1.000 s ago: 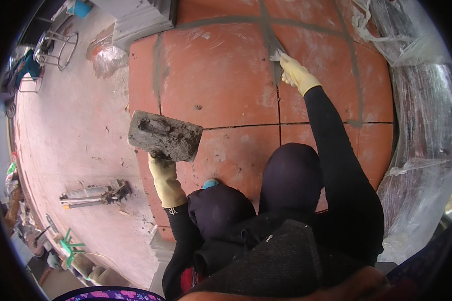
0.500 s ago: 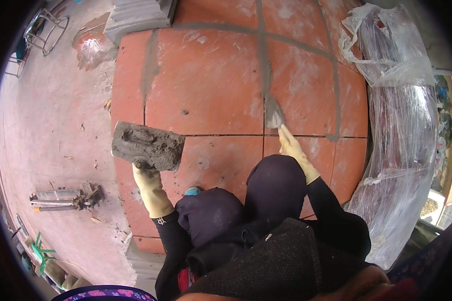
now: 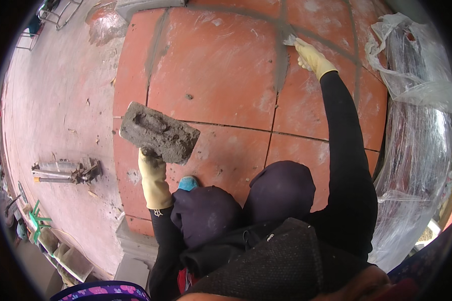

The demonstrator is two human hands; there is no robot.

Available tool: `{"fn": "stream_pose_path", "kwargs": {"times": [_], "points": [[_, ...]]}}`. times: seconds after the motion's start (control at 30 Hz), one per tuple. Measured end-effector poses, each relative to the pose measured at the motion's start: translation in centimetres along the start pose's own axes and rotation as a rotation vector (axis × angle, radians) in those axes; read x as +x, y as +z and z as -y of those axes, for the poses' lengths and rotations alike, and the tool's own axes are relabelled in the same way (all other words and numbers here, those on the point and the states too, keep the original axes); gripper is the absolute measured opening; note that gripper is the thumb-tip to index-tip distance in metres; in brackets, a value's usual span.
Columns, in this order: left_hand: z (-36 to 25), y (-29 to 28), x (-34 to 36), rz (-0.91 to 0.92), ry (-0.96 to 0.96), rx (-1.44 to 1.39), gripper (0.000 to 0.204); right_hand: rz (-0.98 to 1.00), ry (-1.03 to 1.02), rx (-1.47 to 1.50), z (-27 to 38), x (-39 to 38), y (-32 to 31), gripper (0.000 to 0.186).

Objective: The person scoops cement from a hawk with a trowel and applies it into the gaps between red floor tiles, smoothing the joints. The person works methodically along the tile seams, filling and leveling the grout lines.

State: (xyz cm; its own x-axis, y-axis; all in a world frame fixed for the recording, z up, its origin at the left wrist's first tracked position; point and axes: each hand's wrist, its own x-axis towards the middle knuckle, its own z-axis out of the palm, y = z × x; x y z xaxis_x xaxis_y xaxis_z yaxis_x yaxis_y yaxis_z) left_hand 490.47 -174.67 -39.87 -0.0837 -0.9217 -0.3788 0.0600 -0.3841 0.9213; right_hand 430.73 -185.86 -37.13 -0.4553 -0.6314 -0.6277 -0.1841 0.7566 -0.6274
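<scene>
Grey mortar on rectangular board, nine o'clock; cream-gloved left hand beneath, closure indeterminable; cream-gloved right hand grips grey-bladed trowel, one o'clock.

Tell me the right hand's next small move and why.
Probably draw the trowel in the right hand down the joint toward the knees: grey mortar fills its upper stretch, while its lower part looks dark and unfilled.
</scene>
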Motion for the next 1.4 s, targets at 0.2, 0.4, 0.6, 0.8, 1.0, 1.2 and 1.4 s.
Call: {"fn": "stream_pose_path", "kwargs": {"times": [0.2,0.4,0.6,0.8,1.0,1.2,1.4], "points": [[0.4,-0.1,1.6,0.096,-0.028,-0.106,0.047,-0.004,0.034,-0.015,-2.2,-2.4,1.3,0.058],[1.6,-1.2,2.3,0.153,-0.015,0.023,0.049,-0.026,0.134,-0.044,-3.6,-6.7,3.6,0.056],[3.1,-2.4,4.2,0.189,-0.132,-0.046,0.038,-0.010,0.187,-0.008,-6.2,-12.8,6.2,0.058],[3.5,-3.0,5.4,0.279,-0.006,0.095,0.032,-0.046,0.228,0.045,-9.1,-18.7,9.5,0.064],[2.8,-3.6,7.7,0.232,-0.334,-0.462,0.032,-0.036,0.299,0.064,-11.3,-26.0,11.7,0.059],[1.3,-3.1,9.0,0.506,0.244,0.335,0.040,-0.030,0.290,0.096,-13.6,-34.7,13.0,0.057],[-0.4,-0.7,9.5,0.334,-0.469,-0.734,0.035,-0.459,-0.081,-0.021,-17.8,-40.4,18.4,0.057]]}}
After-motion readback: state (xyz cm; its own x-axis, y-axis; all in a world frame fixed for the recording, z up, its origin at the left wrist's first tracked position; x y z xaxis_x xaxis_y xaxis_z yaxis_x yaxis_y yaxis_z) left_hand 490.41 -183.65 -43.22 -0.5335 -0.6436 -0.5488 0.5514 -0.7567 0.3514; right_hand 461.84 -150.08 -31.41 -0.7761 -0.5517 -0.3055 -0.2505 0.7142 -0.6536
